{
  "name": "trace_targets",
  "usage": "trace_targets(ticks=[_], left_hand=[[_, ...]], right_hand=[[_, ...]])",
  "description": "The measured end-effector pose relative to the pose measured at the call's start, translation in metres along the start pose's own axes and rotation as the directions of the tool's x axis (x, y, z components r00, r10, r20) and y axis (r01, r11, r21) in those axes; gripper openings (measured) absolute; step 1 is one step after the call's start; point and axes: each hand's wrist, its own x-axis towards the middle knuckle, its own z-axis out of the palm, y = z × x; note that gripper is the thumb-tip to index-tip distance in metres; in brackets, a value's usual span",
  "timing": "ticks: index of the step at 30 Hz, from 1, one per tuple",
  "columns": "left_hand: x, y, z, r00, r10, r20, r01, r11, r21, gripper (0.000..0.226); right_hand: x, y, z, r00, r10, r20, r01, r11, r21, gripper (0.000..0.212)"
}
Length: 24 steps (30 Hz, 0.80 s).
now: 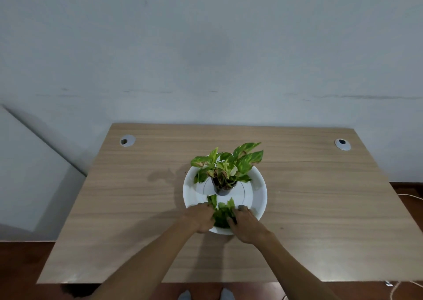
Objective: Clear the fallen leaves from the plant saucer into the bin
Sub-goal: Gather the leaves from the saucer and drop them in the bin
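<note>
One potted plant (pixel 225 169), one saucer (pixel 259 192), two hands, two desk grommets, several loose leaves (pixel 223 214).

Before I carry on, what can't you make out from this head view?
- Bin: not in the head view.
- Loose leaves: partly hidden by the left hand and right hand; number unclear.
- Grip on the leaves: fingertips hidden among them.
- Saucer near rim: hidden by both hands.

the near rim of the saucer (pixel 259 186) was covered by both hands, part of the leaf pile (pixel 223 215) was hidden beneath the fingers, and the grip could not be judged.
</note>
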Motion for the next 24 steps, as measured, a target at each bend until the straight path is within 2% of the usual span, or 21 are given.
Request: trace_targets(ticks=[2,4,5,7,10,12,14,16,20,22,24], left_hand=[[-0.005,0.0,-0.005,1.0,0.02,0.002,-0.02,0.997,-0.074,0.021],[-0.007,-0.002,-0.011,0.998,0.016,-0.065,-0.022,0.996,-0.085,0.016],[-0.008,-0.004,-0.012,0.994,0.013,-0.106,-0.02,0.997,-0.068,0.022],[-0.004,-0.012,-0.011,0.989,0.007,-0.15,-0.013,0.999,-0.04,0.049],[0.008,-0.022,-0.004,0.991,0.015,-0.131,-0.023,0.998,-0.061,0.079],[0.015,-0.025,0.003,0.995,0.029,-0.091,-0.035,0.998,-0.06,0.086],[0.02,-0.025,0.011,0.994,0.048,-0.099,-0.054,0.997,-0.057,0.082],[0.018,-0.023,0.016,0.986,0.096,-0.134,-0.105,0.992,-0.064,0.07],[0.007,-0.02,0.013,0.983,0.159,-0.093,-0.165,0.984,-0.06,0.05],[0.003,-0.02,0.008,0.983,0.15,-0.108,-0.16,0.983,-0.087,0.051],[0.002,-0.023,0.004,0.978,0.147,-0.148,-0.161,0.984,-0.083,0.059]], right_hand=[[-0.002,-0.003,-0.003,0.999,-0.039,-0.001,0.038,0.999,-0.008,0.033],[-0.002,-0.003,-0.009,0.999,-0.045,-0.016,0.045,0.999,0.015,0.034],[-0.003,-0.004,-0.014,0.999,-0.037,-0.026,0.038,0.999,0.033,0.04],[0.0,-0.003,-0.02,0.999,-0.028,-0.04,0.03,0.998,0.046,0.057],[0.01,-0.003,-0.019,0.999,-0.033,-0.018,0.033,0.999,0.029,0.072],[0.016,-0.005,-0.012,0.998,-0.065,0.007,0.065,0.998,0.017,0.074],[0.018,-0.006,-0.004,0.994,-0.102,0.036,0.103,0.995,-0.013,0.071],[0.017,-0.005,0.005,0.99,-0.134,0.038,0.135,0.99,-0.041,0.066],[0.005,-0.003,0.003,0.98,-0.193,0.055,0.195,0.98,-0.047,0.038],[0.001,-0.005,-0.007,0.977,-0.21,0.039,0.211,0.978,-0.004,0.033],[0.001,-0.003,-0.018,0.977,-0.211,-0.025,0.211,0.977,0.026,0.039]])
